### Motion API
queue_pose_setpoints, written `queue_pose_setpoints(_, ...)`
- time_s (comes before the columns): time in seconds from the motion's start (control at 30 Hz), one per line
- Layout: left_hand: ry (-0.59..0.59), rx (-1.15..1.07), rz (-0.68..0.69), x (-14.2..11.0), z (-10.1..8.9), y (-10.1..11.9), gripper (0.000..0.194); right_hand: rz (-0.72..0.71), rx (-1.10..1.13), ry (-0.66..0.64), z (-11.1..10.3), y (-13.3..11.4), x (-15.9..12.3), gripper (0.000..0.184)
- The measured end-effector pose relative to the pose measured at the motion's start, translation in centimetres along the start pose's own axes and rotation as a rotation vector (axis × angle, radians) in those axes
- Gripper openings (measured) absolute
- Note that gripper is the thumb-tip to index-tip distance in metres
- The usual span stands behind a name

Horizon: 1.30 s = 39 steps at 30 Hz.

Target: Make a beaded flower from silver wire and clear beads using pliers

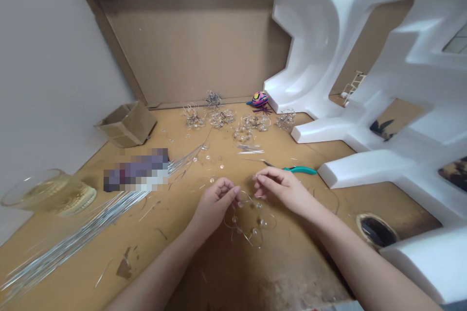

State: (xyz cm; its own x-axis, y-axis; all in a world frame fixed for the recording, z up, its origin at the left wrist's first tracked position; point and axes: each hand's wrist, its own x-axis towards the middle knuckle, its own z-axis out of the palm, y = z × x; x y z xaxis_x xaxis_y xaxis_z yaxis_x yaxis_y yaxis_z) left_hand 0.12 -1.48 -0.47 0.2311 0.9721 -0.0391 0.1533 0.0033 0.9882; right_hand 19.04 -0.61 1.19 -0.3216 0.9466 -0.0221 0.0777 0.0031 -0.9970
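Left hand: the left hand (216, 200) is narrow, thumb and fingers pinched on the upper left of the beaded wire piece.
Right hand: the right hand (279, 185) has its thumb and fingertips drawn together at a tiny clear thing (255, 178), too small to tell as bead or wire end.
Beaded wire piece: the beaded wire piece (254, 232), a ring of thin loops with clear beads, hangs below and between the hands, over the near part of the counter (175, 262).
Pliers: the pliers (301, 170), teal-handled, lie just beyond the right hand.
Loose beads: the loose beads (207, 157) are scattered beyond the left hand.
Short wires: the short wires (251, 149) lie in a small pile beyond the hands.
Looped wire clusters: the looped wire clusters (223, 117) stand in a group toward the back.
Patterned object: the patterned object (260, 99), round and multicoloured, sits behind them beside the foam.
Long wires: the long wires (98, 221) run in a bundle across the left side, next to a pixelated item (135, 171).
Left edge: a clear glass (51, 192) with yellowish liquid; farther back, an open cardboard box (127, 124).
Back: a cardboard panel (200, 43) stands upright.
Right side: large white foam (350, 165).
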Motion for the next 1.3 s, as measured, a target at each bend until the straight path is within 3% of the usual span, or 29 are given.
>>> queue_pose_setpoints(0.13,0.005,-0.009,-0.016,0.1,-0.2,0.0,0.021,-0.064,-0.078,0.015,-0.3,-0.2,-0.2,0.024)
queue_pose_setpoints(0.33,0.047,-0.032,-0.045,0.4,-0.3,0.0,0.023,-0.358,-0.558,0.065,-0.8,-0.4,-0.4,0.018)
queue_pose_setpoints(0.6,0.052,-0.054,-0.019,0.8,-0.3,-0.6,0.025,-0.485,-0.703,-0.12,-0.2,-0.8,-1.1,0.02)
queue_pose_setpoints(0.9,0.023,0.014,0.01,0.5,-0.1,-0.5,0.021,-0.471,-0.825,-0.202,0.1,-0.5,-1.0,0.021)
queue_pose_setpoints(1.3,-0.009,0.035,0.065,0.6,-0.2,-0.9,0.021,-0.146,-0.379,-0.174,-0.3,-0.3,-0.5,0.019)
